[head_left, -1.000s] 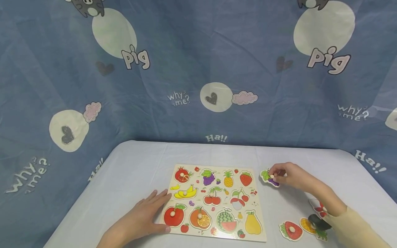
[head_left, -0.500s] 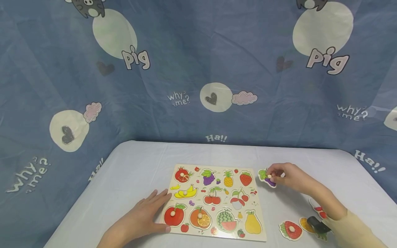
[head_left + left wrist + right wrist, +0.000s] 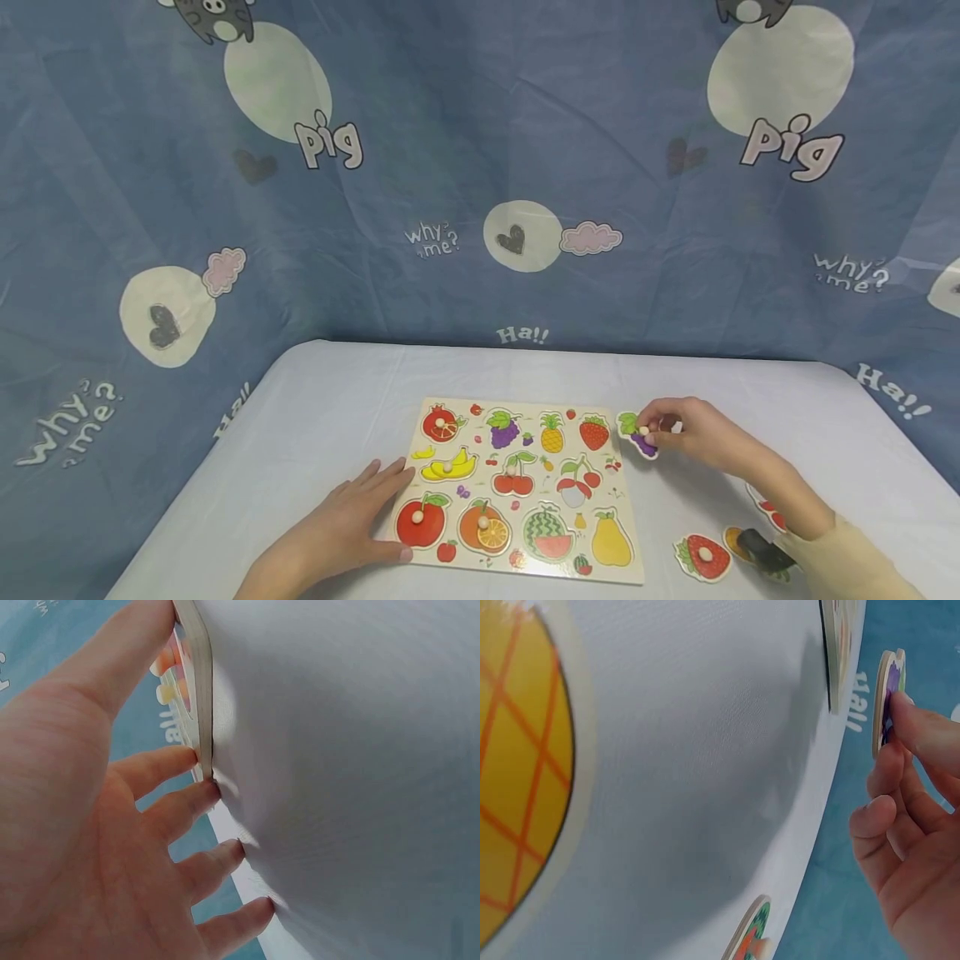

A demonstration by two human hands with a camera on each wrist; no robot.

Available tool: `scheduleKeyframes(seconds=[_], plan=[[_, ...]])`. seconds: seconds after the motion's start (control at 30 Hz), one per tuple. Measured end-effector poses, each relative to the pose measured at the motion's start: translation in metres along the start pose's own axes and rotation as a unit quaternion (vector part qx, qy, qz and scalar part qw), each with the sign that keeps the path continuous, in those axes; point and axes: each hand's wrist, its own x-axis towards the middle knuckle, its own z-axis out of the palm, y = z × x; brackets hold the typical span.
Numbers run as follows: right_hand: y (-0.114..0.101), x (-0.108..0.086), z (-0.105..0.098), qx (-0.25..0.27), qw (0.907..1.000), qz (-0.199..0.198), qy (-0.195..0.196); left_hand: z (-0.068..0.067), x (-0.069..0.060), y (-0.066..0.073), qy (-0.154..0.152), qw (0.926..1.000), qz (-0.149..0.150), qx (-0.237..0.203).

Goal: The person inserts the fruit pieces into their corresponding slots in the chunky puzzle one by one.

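Observation:
Between thumb and fingers, my right hand (image 3: 693, 429) pinches the knob of a grape puzzle piece (image 3: 628, 423), held off the table near the right edge of the fruit puzzle board (image 3: 483, 490). In the right wrist view the grape piece (image 3: 890, 694) is seen nearly edge-on. My left hand (image 3: 341, 525) has its fingers spread, touching the board's left edge; the left wrist view shows its thumb and fingertips along that edge. Knobbed pieces such as the apple (image 3: 431, 533) and orange (image 3: 470, 525) sit in the board; the grape picture (image 3: 504, 429) there has no knob.
Right of the board lie a strawberry piece (image 3: 705, 557), a pineapple piece (image 3: 733, 543) partly under a dark object (image 3: 761, 550), and a red-and-white piece (image 3: 767, 504) partly behind the sleeve. The white table (image 3: 360, 392) meets a blue printed cloth (image 3: 420, 292).
My right hand has moved a little left with the grape piece, closer to the board's right edge. The left hand and the board have stayed put.

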Motion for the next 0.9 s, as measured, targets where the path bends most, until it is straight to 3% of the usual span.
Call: scheduleKeyframes(seconds=[0.47,0.9], plan=[[-0.013,0.005,0.008,0.006,0.9998,0.017,-0.003,0.000,-0.001,-0.001,0.001,0.9999,0.011,-0.001],[-0.020,0.014,0.017,0.018,0.9996,0.012,-0.018,0.000,0.000,0.000,-0.001,1.0000,0.003,0.001]])
